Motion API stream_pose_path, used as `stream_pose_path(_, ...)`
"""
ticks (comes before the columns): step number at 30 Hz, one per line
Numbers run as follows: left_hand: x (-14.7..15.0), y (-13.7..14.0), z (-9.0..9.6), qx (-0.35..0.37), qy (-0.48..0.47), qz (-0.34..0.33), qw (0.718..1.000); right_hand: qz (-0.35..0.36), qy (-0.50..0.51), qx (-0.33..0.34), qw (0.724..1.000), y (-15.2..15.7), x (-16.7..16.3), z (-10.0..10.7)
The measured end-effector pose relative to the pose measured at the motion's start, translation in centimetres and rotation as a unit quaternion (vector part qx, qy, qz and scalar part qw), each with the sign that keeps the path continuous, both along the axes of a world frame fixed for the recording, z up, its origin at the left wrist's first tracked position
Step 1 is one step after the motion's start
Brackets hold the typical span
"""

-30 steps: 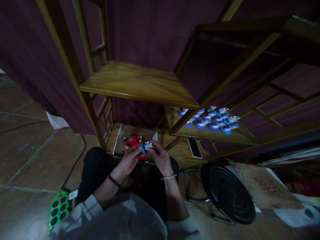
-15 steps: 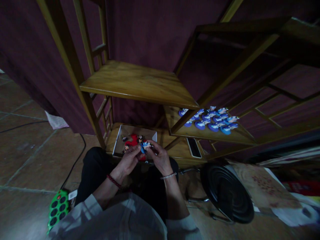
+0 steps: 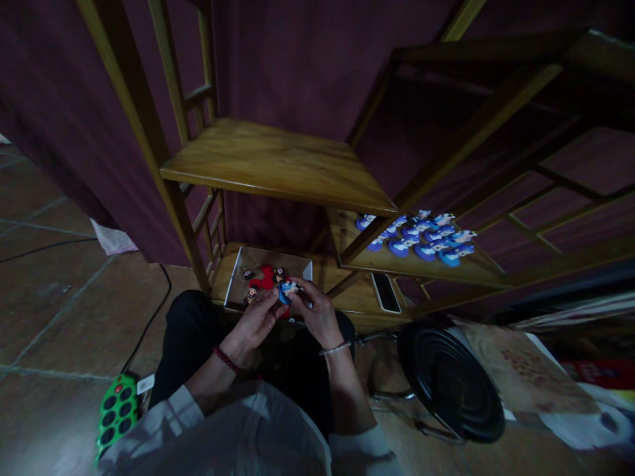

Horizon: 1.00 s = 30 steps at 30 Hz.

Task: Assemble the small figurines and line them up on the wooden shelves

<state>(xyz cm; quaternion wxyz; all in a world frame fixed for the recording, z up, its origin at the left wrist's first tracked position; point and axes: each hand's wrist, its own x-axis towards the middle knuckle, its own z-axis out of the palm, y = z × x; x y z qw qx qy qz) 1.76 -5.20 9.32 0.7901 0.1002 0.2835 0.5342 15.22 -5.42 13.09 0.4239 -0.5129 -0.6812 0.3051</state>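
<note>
Between my two hands is a small blue and white figurine (image 3: 288, 289), held over the near side of a shallow box. My left hand (image 3: 258, 319) grips its blue base with closed fingers. Closed around its other end is my right hand (image 3: 316, 313), which covers part of it. The open box (image 3: 229, 289) holds several red and black figurines (image 3: 268, 276), partly hidden by my hands. On the shelf to the right stand several blue and purple figurines (image 3: 430, 246) in rows.
A wooden shelf board (image 3: 278, 158) juts out above the box. A phone (image 3: 385, 293) lies on the lower board to the right. Beside my right leg is a round black stool (image 3: 449, 380). A green power strip (image 3: 117, 410) with a cable sits on the tiled floor at left.
The figurine has tilted slightly between my fingers. Both hands stay almost in the same place over the box, and the view has shifted a little.
</note>
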Motion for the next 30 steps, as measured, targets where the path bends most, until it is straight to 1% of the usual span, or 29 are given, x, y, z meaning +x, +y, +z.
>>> stream_pose_path(5,0.04,-0.16,-0.02,0.009,-0.007,0.001,1.000,-0.002,-0.016,-0.011,1.000,-0.05,-0.03,0.15)
stream_pose_path(10,0.05,-0.22,-0.02,0.029,-0.014,-0.003,0.999,-0.003,-0.011,-0.003,1.000,0.04,-0.12,0.17)
stream_pose_path(19,0.13,-0.14,-0.27,0.060,-0.002,0.001,0.998,-0.024,-0.028,0.015,0.999,0.25,-0.30,-0.15)
stream_pose_path(30,0.08,-0.24,-0.66,0.093,0.012,0.014,0.995,-0.042,-0.047,0.008,0.998,0.14,-0.47,-0.58)
